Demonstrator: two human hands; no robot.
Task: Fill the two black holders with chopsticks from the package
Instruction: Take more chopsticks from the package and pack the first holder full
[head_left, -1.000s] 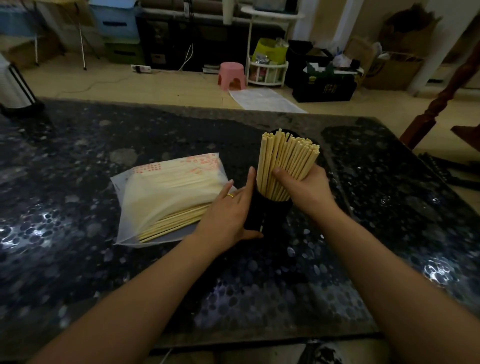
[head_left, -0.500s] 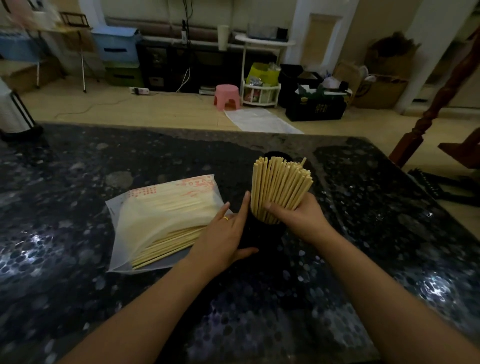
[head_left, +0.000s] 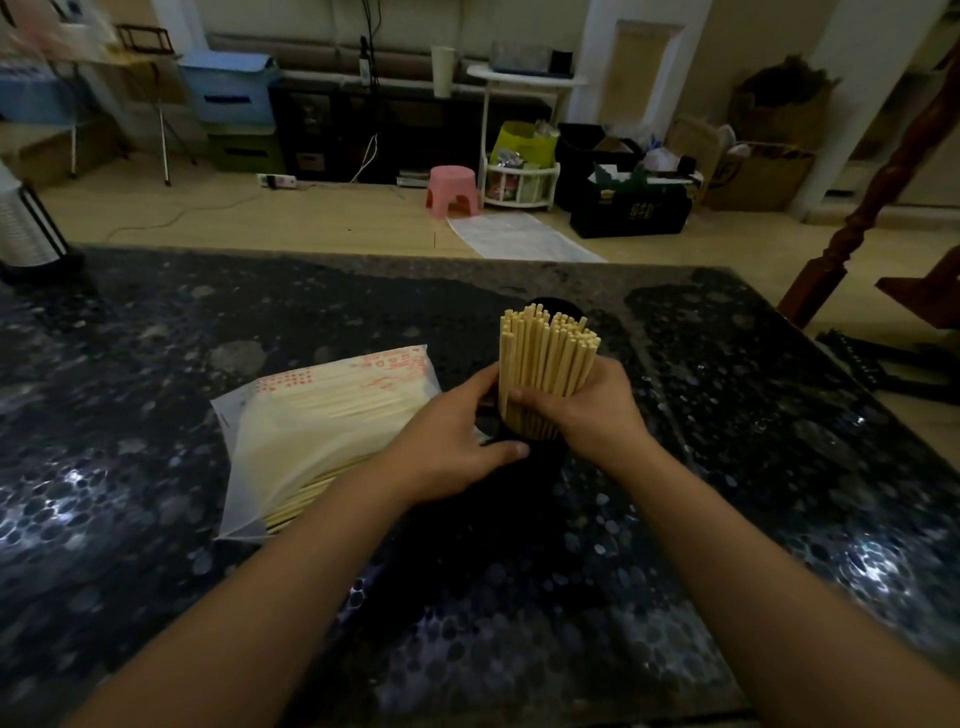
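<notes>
Since a second ago the chopsticks (head_left: 545, 374) sank deeper into the black holder (head_left: 511, 441); right hand (head_left: 587, 410) grips them, left hand (head_left: 452, 441) wraps the holder. Package (head_left: 322, 431) lies just left, still stocked, so this holder looks nearly filled.

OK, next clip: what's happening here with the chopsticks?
A person is loading chopsticks into a black holder on a dark stone table. The right hand grips a bundle of chopsticks standing upright in the holder, while the left hand holds the holder itself. The package, with more chopsticks poking out of its near end, lies just left. A second dark holder rim seems to sit behind the bundle, mostly hidden.
</notes>
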